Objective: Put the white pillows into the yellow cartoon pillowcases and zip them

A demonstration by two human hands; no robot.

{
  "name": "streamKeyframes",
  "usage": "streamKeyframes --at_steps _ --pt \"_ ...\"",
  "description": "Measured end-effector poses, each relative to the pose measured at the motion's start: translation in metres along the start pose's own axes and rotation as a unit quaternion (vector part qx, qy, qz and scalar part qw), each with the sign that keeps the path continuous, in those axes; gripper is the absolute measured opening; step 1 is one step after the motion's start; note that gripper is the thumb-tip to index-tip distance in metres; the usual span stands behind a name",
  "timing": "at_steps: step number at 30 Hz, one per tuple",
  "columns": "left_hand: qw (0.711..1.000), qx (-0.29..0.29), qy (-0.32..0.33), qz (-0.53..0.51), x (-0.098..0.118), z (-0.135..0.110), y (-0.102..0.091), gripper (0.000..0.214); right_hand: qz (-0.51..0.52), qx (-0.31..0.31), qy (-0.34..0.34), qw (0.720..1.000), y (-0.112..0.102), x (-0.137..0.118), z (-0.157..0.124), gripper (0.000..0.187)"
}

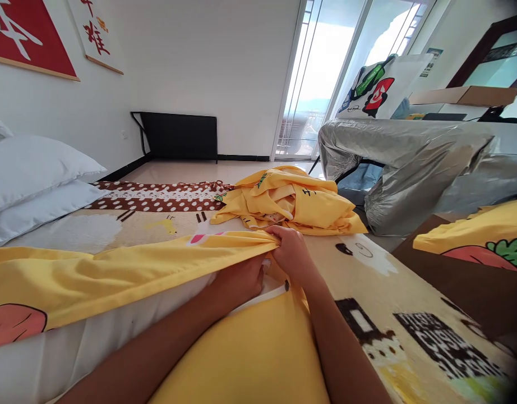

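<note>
A yellow fabric cover (128,269) printed with carrots stretches from the left edge to the middle of the view. My right hand (294,252) is closed on its gathered corner, fingers over the top of the folds. Just below and to the left, my left hand (244,278) is curled into a fist under the cover's edge, thumb up. What it grips is hidden. White padded fabric, perhaps a quilt (98,331), shows beneath the cover on the left. Another smooth yellow stretch of cloth (245,359) lies between my forearms, with a white strip along its upper edge.
A crumpled heap of yellow fabric (292,199) lies ahead on the patterned blanket (368,280). White pillows (35,174) are at the left. A brown box (456,297) with yellow carrot-print cloth stands right, near silver-covered furniture (410,157). A black panel (178,137) leans against the far wall.
</note>
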State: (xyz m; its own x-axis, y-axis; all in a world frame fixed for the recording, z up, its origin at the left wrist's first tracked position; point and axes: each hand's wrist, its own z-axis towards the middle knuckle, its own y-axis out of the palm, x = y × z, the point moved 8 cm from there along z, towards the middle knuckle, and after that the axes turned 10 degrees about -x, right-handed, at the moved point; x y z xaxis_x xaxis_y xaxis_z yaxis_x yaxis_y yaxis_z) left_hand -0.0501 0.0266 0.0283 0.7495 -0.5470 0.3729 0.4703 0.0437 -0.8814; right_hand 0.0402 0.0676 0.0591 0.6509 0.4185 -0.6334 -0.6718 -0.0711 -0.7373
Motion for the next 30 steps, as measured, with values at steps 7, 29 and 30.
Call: streamKeyframes --at_steps 7,29,30 --pt "0.999 -0.002 -0.033 0.005 -0.005 -0.002 -0.003 0.043 0.009 -0.025 -0.036 0.999 0.002 -0.008 -0.002 0.028" --pt "0.982 0.051 0.014 -0.180 -0.013 -0.010 -0.002 0.029 0.030 -0.048 -0.040 0.998 0.007 -0.003 0.004 0.026" --pt "0.980 0.057 0.027 -0.190 -0.012 -0.011 -0.004 0.027 0.031 -0.051 -0.043 0.997 0.007 -0.003 0.004 0.022"
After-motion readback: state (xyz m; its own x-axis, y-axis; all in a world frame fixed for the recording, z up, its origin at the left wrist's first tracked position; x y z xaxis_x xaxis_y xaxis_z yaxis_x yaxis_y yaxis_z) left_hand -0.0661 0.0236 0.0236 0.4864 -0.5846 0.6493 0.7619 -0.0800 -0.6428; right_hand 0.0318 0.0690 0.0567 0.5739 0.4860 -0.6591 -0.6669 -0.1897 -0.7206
